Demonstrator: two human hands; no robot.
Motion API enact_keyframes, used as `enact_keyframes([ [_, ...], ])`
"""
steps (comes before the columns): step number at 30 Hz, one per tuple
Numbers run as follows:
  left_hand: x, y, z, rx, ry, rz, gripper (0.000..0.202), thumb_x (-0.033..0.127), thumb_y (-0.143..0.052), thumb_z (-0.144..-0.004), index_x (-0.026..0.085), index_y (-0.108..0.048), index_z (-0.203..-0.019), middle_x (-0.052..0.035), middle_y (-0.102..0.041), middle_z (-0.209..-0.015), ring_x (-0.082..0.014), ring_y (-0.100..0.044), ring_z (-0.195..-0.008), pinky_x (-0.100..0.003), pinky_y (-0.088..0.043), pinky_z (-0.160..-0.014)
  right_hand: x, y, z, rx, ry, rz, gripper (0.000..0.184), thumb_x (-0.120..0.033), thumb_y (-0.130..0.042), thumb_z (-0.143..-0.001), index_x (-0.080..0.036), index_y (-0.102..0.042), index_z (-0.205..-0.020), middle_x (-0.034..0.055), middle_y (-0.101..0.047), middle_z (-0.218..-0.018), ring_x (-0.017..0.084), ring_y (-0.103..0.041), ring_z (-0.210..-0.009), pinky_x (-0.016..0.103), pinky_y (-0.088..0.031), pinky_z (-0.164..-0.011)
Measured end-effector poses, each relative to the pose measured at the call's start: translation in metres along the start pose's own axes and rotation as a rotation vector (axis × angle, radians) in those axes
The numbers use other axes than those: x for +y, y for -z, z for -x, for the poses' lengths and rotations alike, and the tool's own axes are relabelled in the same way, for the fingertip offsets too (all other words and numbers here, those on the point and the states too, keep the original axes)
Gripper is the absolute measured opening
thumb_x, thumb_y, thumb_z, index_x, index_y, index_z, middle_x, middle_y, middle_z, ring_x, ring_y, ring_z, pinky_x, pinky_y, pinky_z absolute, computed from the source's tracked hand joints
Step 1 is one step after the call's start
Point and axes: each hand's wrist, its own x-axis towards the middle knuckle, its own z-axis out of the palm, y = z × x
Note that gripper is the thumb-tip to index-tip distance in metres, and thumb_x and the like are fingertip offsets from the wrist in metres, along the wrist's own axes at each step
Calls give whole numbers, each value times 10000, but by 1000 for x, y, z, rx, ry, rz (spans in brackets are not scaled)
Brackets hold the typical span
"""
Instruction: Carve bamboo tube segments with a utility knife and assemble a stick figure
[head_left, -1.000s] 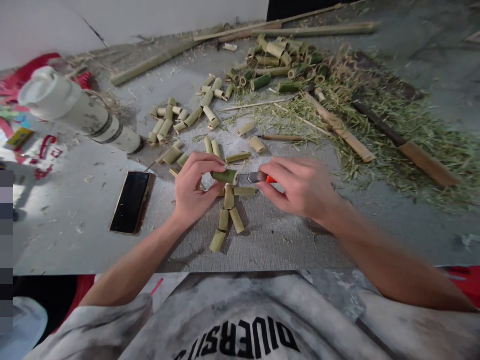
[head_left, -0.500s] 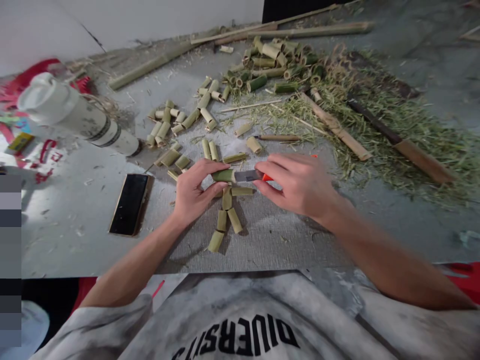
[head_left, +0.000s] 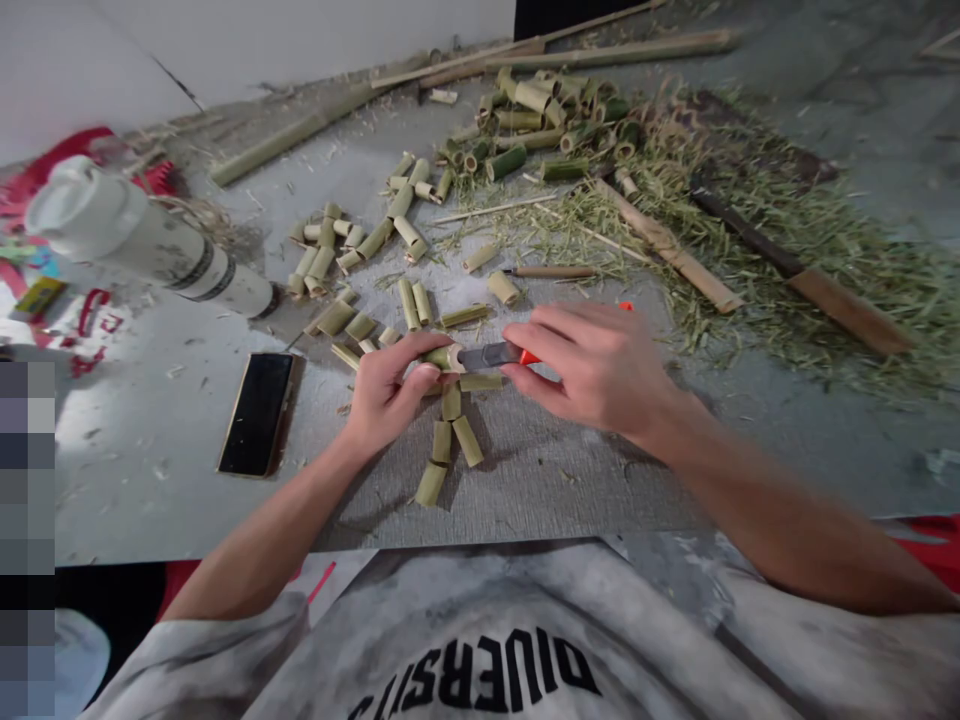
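Observation:
Between the thumb and fingers of my left hand is a short bamboo piece, its cut end facing right. My right hand is closed around a utility knife with an orange-red body, most of which the palm hides. The grey blade points left and touches or lies very close to the bamboo's cut end. Just below, several short bamboo segments lie on the table in a jointed, figure-like layout. A loose bamboo segment and a thin wooden-handled tool rest beyond my hands.
A phone and a white bottle are at the left. Cut bamboo tubes are heaped at the back. Shavings cover the right side, with a wooden-handled blade on them. Long bamboo poles lie along the wall.
The bamboo piece in my left hand has turned, showing a paler side instead of the green one. The knife remains at its right end, and both hands stay nearly in place.

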Motion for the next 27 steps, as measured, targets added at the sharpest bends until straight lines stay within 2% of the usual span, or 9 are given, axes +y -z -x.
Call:
enact_keyframes([
  [3,2,-1,0,-14,-6,46,499,591,-539,-1157,172,-810,-1141,-63,-834,-802,-176,-765,-658,-268,-553,-592,0,1,0,3,15,5,263,-344,-564,-1138,-199,-747,-1017,30,-721,-862,183,-607,-763,351,-418,-702],
  [8,3,-1,1,-41,-12,92,438,536,-524,-1177,188,-787,-1147,-33,-812,-740,-160,-739,-616,-260,-527,-560,0,2,0,30,54,9,245,-342,-572,-1144,-188,-738,-1049,33,-719,-876,186,-623,-771,352,-419,-689],
  [12,3,-1,3,-67,11,103,491,574,-471,-1186,186,-764,-1111,-23,-772,-681,-155,-692,-569,-267,-507,-535,-1,2,1,15,61,9,245,-354,-566,-1155,-198,-737,-1076,37,-735,-904,186,-640,-788,344,-440,-706],
  [20,-1,0,6,-113,43,160,481,559,-443,-1196,197,-732,-1066,-1,-713,-651,-141,-618,-538,-273,-482,-545,-2,4,2,16,68,35,247,-375,-574,-1161,-199,-733,-1094,41,-733,-915,196,-652,-817,356,-417,-705],
  [27,-6,1,9,-144,51,236,486,578,-426,-1199,212,-715,-1063,5,-692,-662,-144,-600,-553,-286,-461,-561,-4,4,0,67,100,87,270,-385,-576,-1165,-188,-726,-1059,31,-724,-888,191,-660,-806,361,-426,-680],
])
